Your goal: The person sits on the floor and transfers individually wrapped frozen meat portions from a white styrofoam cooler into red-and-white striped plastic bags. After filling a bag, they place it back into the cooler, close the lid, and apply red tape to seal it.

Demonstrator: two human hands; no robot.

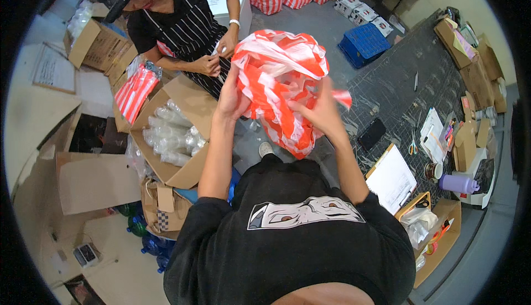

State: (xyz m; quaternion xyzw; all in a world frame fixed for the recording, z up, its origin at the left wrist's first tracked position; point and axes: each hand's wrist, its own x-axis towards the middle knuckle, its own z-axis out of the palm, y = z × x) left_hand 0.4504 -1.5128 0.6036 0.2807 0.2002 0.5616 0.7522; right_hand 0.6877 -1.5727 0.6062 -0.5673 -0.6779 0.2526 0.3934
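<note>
A red-and-white striped plastic bag (pixel 282 93) is held up in front of my chest, its film crumpled and its top gathered in loose folds. My left hand (pixel 233 97) grips the bag's left side, with the fingers partly hidden behind the film. On the other side, my right hand (pixel 321 110) presses thumb and fingers into the bag's right side and looks slightly blurred. A loose striped end (pixel 342 98) sticks out past my right hand. Whatever the bag may contain cannot be seen.
A co-worker (pixel 182 27) in a striped apron stands at front left, hands together. Beside my left arm, a cardboard box (pixel 174 176) holds clear plastic cups or bottles. At right, a dark table (pixel 398 110) carries a phone (pixel 371 134), scissors (pixel 412 147) and a clipboard (pixel 392 180).
</note>
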